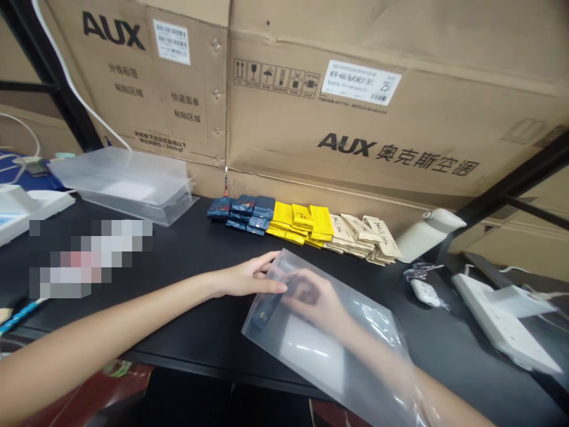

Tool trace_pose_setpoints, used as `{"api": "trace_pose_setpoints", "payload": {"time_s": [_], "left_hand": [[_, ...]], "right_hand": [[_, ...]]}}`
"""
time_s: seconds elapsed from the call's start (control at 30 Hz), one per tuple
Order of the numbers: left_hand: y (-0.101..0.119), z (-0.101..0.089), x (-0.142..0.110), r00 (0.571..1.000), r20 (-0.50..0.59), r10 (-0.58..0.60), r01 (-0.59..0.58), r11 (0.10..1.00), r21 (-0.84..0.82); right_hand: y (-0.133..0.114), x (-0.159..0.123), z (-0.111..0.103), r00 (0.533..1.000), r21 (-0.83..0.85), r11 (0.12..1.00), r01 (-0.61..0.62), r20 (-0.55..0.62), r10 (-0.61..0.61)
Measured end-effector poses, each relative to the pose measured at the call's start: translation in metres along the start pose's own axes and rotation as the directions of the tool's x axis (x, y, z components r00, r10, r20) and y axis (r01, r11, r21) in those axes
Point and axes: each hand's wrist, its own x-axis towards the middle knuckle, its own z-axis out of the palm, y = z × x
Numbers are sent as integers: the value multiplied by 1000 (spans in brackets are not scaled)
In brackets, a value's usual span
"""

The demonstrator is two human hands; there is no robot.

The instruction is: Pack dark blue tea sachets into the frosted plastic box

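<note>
A clear plastic bag [338,350] lies over my right forearm near the front of the black table [186,267]. My right hand [313,299] is inside the bag, its fingers closed on a dark blue packet. My left hand [249,277] pinches the bag's open edge at the upper left. Behind the hands, flat packets lie in rows against the cardboard: blue packets [242,212], yellow packets [300,222] and beige packets [362,236].
Large AUX cardboard boxes [355,118] wall off the back. A stack of clear plastic bags [127,181] lies at the back left. A white bottle [427,234] lies on its side at right, beside a white power strip [504,323]. A blurred patch covers the left.
</note>
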Motion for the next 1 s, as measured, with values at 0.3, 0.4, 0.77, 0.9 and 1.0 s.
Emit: {"api": "trace_pose_setpoints", "payload": {"time_s": [0.3, 0.4, 0.77, 0.9, 1.0], "left_hand": [[0, -2, 0, 997, -42, -60, 62, 997, 47], [1, -2, 0, 999, -22, -47, 48, 999, 22], [0, -3, 0, 1000, 4, -11, 10, 1000, 2], [0, -3, -1, 1000, 6, -6, 6, 1000, -6], [1, -2, -1, 1000, 4, 10, -10, 1000, 8]], "right_hand": [[23, 0, 4, 983, 538, 828, -156, 168, 76], [23, 0, 2, 970, 579, 791, -197, 235, 69], [-11, -11, -7, 921, 70, 992, 102, 371, -121], [-14, -16, -6, 913, 14, 993, 116, 393, -112], [-11, -17, -6, 913, -4, 995, 100, 397, -91]]}}
